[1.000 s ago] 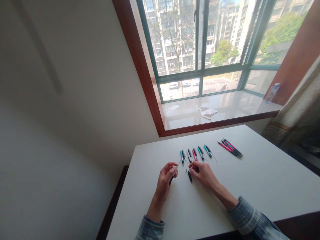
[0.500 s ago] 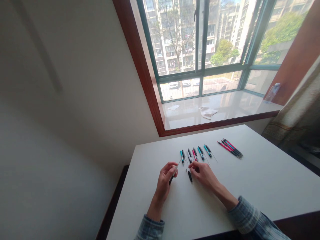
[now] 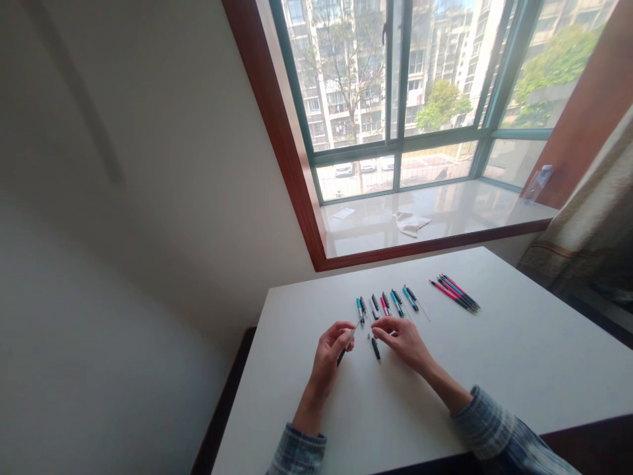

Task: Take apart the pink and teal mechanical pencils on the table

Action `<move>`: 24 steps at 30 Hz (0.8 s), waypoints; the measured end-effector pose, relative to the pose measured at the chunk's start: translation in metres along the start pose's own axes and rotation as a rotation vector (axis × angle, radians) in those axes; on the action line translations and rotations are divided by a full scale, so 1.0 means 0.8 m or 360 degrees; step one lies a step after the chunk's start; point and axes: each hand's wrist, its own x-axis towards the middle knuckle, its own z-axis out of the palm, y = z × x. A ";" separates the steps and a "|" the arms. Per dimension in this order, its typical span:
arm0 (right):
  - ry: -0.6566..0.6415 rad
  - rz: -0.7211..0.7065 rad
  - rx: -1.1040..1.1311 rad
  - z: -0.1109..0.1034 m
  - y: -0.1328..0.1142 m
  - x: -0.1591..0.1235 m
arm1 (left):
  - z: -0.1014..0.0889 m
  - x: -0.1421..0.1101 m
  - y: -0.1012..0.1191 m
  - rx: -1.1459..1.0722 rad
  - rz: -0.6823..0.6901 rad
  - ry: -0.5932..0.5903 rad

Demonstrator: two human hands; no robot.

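The loose black pen part (image 3: 376,348) lies on the tabletop (image 3: 420,409). Left of it, the left hand's (image 3: 327,349) grip holds a slim pen piece (image 3: 342,355). Beside it, the right hand's (image 3: 401,340) grip looks narrow, contents unclear. Beyond it lie disassembled pens (image 3: 397,303).

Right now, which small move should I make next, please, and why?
Perhaps lower the right hand to the black pen part: it lies loose on the table close to its fingertips, while the left hand holds a slim piece.
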 end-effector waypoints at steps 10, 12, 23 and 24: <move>-0.0078 0.0075 0.0560 0.005 -0.013 -0.004 | 0.011 -0.001 -0.003 0.0219 0.0003 -0.0226; 0.0039 0.0112 0.0650 0.001 -0.010 -0.001 | 0.011 -0.001 -0.003 0.0226 0.0005 -0.0225; 0.0177 0.0031 -0.0044 -0.017 0.012 -0.005 | 0.005 0.002 -0.003 0.0212 0.0008 -0.0029; 0.0164 0.0019 -0.0141 -0.016 0.011 -0.007 | 0.005 0.002 -0.003 0.0211 0.0004 -0.0019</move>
